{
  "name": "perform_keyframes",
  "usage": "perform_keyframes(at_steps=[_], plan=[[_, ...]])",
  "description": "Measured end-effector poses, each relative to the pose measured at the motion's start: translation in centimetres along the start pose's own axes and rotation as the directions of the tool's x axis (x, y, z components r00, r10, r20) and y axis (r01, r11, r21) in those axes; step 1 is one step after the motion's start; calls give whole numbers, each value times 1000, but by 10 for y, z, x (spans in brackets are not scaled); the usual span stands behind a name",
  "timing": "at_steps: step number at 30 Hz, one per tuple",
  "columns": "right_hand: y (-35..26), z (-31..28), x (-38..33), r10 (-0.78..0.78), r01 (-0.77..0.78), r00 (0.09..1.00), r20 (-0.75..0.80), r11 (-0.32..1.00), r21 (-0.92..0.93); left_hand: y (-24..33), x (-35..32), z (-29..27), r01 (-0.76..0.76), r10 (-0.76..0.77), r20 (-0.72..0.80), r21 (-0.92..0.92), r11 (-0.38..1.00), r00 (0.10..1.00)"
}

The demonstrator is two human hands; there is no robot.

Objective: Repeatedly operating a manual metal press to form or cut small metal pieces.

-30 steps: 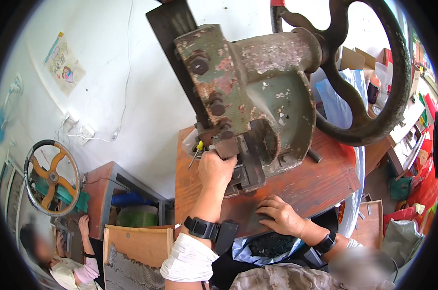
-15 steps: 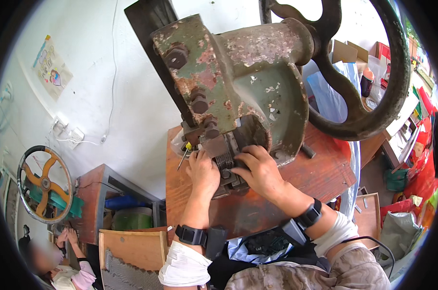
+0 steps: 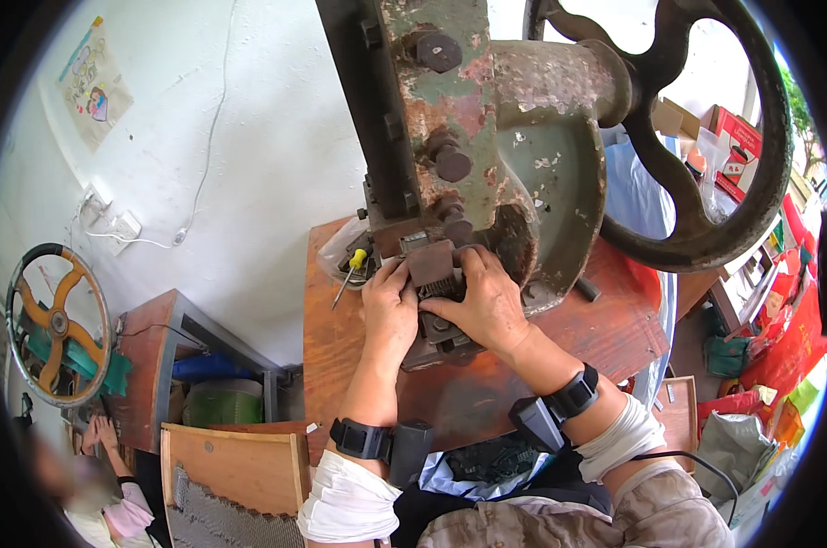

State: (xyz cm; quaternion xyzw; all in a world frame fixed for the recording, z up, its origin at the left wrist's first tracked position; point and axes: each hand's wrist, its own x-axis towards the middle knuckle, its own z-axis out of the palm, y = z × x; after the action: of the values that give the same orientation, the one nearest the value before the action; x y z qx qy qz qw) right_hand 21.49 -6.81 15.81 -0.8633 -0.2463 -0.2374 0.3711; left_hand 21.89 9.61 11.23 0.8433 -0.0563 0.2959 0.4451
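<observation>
A big old green press machine with flaking paint stands on a worn wooden table. My left hand and my right hand are both pressed around a small dark toothed metal block at the base of the machine's ram. The fingers of both hands curl onto that block from either side. Whether the block is loose or fixed to the machine I cannot tell. Black bands sit on both my wrists.
A large black handwheel sticks out at the machine's right. A yellow-handled screwdriver lies on the table's left. Another person sits lower left near a second wheel. Boxes and bags crowd the right.
My right hand rose from the table's front edge to the block under the ram and joined my left hand there. My head has come closer to the machine.
</observation>
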Motion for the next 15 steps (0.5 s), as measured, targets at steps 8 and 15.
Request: perform_keyframes(at_steps=[8,15], plan=[[7,-6,4,26,-36,996,91,993,116,29,-6,-9,141,-171,145,199,970,975],[5,-35,-6,-23,16,999,40,986,168,23,-3,-5,156,-192,288,145,977,938]])
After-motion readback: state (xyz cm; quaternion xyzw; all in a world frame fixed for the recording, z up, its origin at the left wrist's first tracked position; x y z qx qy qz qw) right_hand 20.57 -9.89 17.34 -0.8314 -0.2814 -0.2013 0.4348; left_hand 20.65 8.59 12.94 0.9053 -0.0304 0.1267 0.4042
